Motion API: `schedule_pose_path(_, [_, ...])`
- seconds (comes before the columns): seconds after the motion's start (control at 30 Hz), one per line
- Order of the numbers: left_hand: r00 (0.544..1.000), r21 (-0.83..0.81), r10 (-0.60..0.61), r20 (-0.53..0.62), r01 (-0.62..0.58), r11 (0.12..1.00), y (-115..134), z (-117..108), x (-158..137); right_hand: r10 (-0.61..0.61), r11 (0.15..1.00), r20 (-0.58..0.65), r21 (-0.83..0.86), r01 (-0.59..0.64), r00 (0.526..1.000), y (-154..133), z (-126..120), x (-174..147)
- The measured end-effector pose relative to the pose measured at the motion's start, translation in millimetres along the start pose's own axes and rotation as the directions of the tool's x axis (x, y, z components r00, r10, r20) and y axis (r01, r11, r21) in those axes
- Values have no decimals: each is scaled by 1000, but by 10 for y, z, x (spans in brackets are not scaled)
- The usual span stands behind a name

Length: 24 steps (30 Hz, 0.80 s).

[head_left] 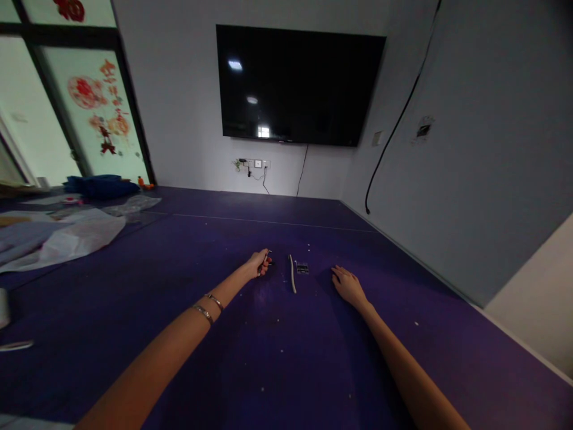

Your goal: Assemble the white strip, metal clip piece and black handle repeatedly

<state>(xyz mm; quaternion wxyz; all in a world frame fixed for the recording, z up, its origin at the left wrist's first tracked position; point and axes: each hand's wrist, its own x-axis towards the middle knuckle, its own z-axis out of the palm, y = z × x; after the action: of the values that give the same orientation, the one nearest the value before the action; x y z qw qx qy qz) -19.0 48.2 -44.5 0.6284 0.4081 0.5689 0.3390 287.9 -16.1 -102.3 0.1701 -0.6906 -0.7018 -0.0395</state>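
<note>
My left hand (258, 263) is closed, its fingers curled around a small object. A thin metallic tip shows above the fingers and a dark bit beside them; the kind cannot be made out. To its right a pale, slightly bent strip (292, 275) lies on the purple surface (277, 370). Beside that strip lies a small clear piece with dark markings (302, 269). My right hand (348, 285) rests palm down on the surface, right of these things, fingers stretched out and holding nothing.
Plastic sheeting (85, 239) and a dark blue cloth (102, 186) lie at the left. A white-handled item (16, 346) is near the left edge. A black cable (396, 125) hangs along the right wall. A television (299, 86) is mounted above wall sockets (258, 163).
</note>
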Motion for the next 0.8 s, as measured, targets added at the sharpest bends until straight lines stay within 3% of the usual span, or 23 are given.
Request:
schedule_pose_path(0.23, [968, 22, 241, 67, -243, 970, 112, 55, 27, 8, 1000, 13, 13, -8, 1000, -19, -28, -7])
schedule_pose_path(0.37, [911, -8, 398, 107, -400, 917, 157, 125, 38, 12, 1000, 16, 21, -12, 1000, -49, -61, -20])
schedule_pose_path(0.5, [823, 13, 535, 192, -547, 837, 218, 169, -50, 25, 999, 21, 35, -25, 999, -72, -91, -36])
schedule_pose_path(0.6, [780, 54, 585, 221, -609, 792, 256, 199, -122, 27, 999, 21, 37, -28, 999, -73, -94, -40])
schedule_pose_path(0.8, [793, 92, 575, 199, -600, 795, 219, 285, -206, 9, 999, -4, 35, -9, 1000, -48, -61, -31])
